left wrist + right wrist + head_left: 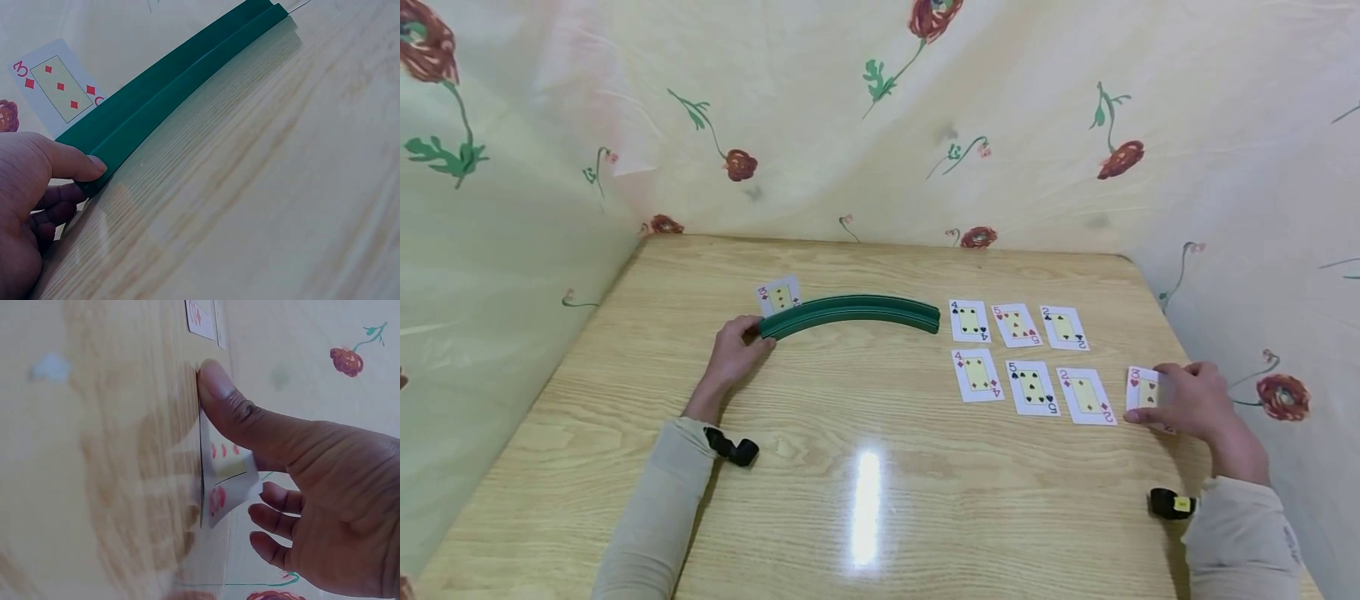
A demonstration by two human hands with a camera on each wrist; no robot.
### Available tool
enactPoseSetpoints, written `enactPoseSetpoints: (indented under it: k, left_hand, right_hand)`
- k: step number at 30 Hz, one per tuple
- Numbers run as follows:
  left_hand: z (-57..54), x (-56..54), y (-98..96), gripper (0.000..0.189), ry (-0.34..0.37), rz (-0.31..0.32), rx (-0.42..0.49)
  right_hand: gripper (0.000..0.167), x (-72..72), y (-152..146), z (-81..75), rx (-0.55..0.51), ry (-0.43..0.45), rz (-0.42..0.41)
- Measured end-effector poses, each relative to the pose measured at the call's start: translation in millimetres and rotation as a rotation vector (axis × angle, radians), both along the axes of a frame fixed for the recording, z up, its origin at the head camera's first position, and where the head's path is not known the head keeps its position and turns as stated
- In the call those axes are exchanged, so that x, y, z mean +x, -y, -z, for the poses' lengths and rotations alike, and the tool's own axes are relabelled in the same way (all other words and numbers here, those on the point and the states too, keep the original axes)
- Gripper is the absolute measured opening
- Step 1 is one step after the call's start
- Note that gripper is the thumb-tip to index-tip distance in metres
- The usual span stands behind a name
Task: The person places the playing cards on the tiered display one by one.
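Note:
My left hand (735,357) grips the left end of a curved green card holder (857,308), with the thumb over its near side in the left wrist view. A three of diamonds (61,86) stands up from the holder close to that hand. Over at the table's right side, my right hand (1198,404) holds a three of hearts (1137,385) between thumb and fingers. The hand covers much of this card. In the right wrist view the card (232,472) looks slightly bent under the thumb.
Several face-up cards lie in two rows right of the holder, among them a four of spades (970,321) and a two of diamonds (1086,397). Flowered cloth (820,150) hangs behind and beside the wooden table (805,492).

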State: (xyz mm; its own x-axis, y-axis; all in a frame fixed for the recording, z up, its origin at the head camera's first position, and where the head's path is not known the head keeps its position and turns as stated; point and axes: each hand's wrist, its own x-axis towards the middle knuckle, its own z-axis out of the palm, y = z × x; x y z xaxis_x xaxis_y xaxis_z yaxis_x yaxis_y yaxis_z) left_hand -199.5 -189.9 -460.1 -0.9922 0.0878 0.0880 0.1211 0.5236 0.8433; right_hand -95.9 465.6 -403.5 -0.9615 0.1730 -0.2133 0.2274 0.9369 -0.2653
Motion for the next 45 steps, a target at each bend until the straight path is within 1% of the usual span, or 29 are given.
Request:
enactPoseSetpoints:
  k: [2, 5, 9, 11, 13, 16, 18, 20, 24, 30, 34, 39, 45]
  left_hand:
    - [-0.5, 0.3, -0.5, 0.035, -0.002, 0.000, -0.004]
    - [0.6, -0.2, -1.1, 0.034, -0.011, -0.001, -0.010]
    - [1.2, 0.3, -0.9, 0.035, -0.019, 0.000, -0.005]
    - [0.9, 1.3, -0.6, 0.035, -0.035, 0.003, 0.005]
    - [0.9, 1.9, -0.7, 0.034, -0.057, 0.000, 0.013]
    - [1.2, 2.4, -0.4, 0.033, -0.072, 0.004, 0.017]
    - [1.3, 1.6, -0.2, 0.033, -0.057, 0.004, 0.020]
    - [1.1, 1.0, 0.0, 0.033, -0.032, 0.007, 0.020]
    - [0.0, -0.1, -0.2, 0.033, -0.003, -0.001, 0.005]
    - [-1.1, 0.0, -0.3, 0.033, 0.015, -0.006, -0.001]
    - [-2.8, 0.8, -0.3, 0.034, 0.026, -0.005, 0.003]
    - [-3.1, 1.1, -0.3, 0.034, 0.022, -0.002, -0.003]
    - [-1.6, 0.3, -0.5, 0.033, 0.011, 0.004, -0.004]
  right_hand:
    - [0.109, -0.8, -1, 0.9, 0.003, -0.016, 0.011]
    - [0.108, -2.7, -4, 0.8, 0.016, -0.018, 0.020]
    - [0.104, -6.0, -7, -3.2, 0.018, 0.015, 0.032]
    - [0.098, -7.6, -8, -7.1, 0.015, 0.023, 0.036]
    - [0.087, -8.4, -8, -11.3, 0.018, 0.008, 0.037]
    - [0.064, -7.6, -6, -18.4, 0.037, -0.046, 0.042]
    - [0.050, -6.2, -4, -23.4, 0.056, -0.087, 0.043]
    - [0.040, -4.5, -1, -29.4, 0.072, -0.114, 0.046]
    - [0.030, -1.9, 3, -40.3, 0.097, -0.164, 0.029]
    - [0.021, -2.4, 7, -49.4, 0.112, -0.289, -0.043]
    - [0.019, -4.5, 15, -52.7, 0.112, -0.344, -0.064]
    - [0.017, -8.7, 28, -58.3, 0.096, -0.369, -0.084]
    - [0.019, -13.7, 46, -61.7, 0.056, -0.356, -0.073]
